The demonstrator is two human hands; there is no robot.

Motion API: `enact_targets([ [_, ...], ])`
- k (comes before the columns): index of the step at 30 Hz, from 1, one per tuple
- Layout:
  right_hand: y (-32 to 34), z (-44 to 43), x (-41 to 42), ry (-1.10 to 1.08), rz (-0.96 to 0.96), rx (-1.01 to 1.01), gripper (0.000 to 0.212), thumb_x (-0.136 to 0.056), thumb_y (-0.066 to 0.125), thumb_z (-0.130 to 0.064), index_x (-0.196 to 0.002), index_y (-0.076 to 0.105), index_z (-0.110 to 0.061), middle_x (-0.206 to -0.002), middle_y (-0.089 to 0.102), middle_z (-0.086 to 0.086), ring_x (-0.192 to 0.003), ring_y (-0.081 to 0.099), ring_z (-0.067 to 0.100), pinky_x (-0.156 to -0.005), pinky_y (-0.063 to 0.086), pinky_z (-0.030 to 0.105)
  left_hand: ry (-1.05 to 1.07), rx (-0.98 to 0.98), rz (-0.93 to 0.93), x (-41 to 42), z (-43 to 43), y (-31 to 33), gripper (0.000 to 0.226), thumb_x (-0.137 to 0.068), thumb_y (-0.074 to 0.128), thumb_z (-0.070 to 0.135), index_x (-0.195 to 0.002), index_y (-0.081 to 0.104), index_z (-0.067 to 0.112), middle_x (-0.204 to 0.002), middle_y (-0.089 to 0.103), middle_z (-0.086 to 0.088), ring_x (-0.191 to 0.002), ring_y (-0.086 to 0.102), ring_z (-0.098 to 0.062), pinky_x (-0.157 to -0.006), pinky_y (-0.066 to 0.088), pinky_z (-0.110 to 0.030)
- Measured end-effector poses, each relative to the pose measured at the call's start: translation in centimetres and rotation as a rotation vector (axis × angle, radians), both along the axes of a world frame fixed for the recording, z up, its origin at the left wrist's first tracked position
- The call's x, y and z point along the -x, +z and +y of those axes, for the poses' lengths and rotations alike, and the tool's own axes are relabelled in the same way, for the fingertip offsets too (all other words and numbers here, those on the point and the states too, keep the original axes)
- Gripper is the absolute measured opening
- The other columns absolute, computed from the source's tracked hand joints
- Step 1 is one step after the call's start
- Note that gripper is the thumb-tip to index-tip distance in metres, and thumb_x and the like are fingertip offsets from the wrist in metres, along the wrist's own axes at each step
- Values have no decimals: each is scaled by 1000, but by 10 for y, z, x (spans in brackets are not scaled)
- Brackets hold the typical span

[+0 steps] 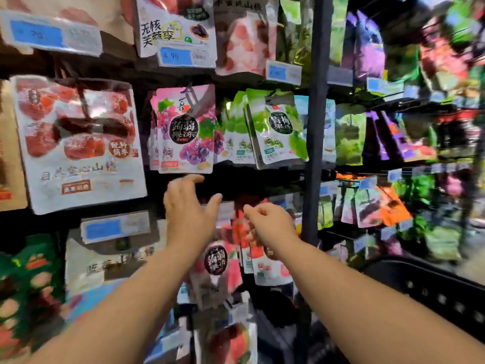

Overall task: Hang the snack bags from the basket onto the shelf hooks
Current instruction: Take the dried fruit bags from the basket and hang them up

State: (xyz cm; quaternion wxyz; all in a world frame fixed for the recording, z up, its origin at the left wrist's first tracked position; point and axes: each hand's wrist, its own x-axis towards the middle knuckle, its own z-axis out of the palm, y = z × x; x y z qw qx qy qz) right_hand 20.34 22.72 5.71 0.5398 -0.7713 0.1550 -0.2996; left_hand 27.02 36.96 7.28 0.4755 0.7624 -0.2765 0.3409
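Observation:
My left hand (187, 208) is raised in front of the shelf with fingers spread and relaxed, just below a pink grape jelly bag (183, 130) that hangs on a hook. Beside it, my right hand (267, 222) has its fingers loosely curled, and I see nothing held in it. Green jelly bags (278, 127) hang to the right of the pink one. Below my hands, another pink jelly bag (217, 261) and red-orange bags (252, 248) hang on a lower row. The black basket (433, 292) shows at the lower right, its contents out of sight.
A dark upright shelf post (315, 122) divides the display right of the green bags. Large red hawthorn snack bags (78, 143) hang at left. Blue price tags (115, 227) stick out from the hook ends. Further bags fill the blurred right-hand section.

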Motion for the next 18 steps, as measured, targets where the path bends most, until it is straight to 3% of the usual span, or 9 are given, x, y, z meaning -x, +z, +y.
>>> enact_targets([
  [6, -74, -112, 91, -345, 255, 163, 39, -97, 57, -38, -73, 61, -8, -63, 67, 0, -40, 55, -3, -45, 40, 13, -420, -317, 271, 47, -120, -90, 25, -92, 63, 29, -112, 55, 16, -107, 52, 1, -107, 48, -22, -85, 35, -30],
  [10, -134, -172, 148, -439, 488, 146, 39, -96, 59, -40, -69, 63, -12, -63, 67, 0, -64, 65, 19, -68, 52, 33, -561, -467, 418, 77, -179, -154, 19, -91, 64, 31, -102, 56, 17, -91, 55, 1, -98, 55, -27, -85, 44, -37],
  [12, -158, -192, 173, -423, 568, 91, 36, -97, 59, -37, -70, 59, -13, -66, 64, 0, -61, 61, 19, -62, 49, 32, -587, -572, 416, 90, -201, -174, 21, -92, 63, 35, -100, 54, 18, -101, 58, -4, -103, 54, -27, -87, 44, -37],
  [15, -182, -205, 203, -373, 717, 35, 27, -98, 59, -32, -78, 61, -13, -74, 67, 0, -53, 55, 11, -49, 42, 20, -608, -684, 364, 101, -226, -185, 26, -94, 60, 39, -109, 55, 18, -112, 58, -5, -112, 50, -27, -96, 43, -38],
  [18, -200, -210, 216, -315, 862, 65, 26, -98, 58, -36, -94, 68, -12, -87, 70, -1, -73, 59, 10, -61, 44, 18, -620, -747, 312, 108, -243, -190, 31, -94, 58, 39, -117, 57, 18, -115, 58, -6, -117, 46, -28, -99, 41, -41],
])
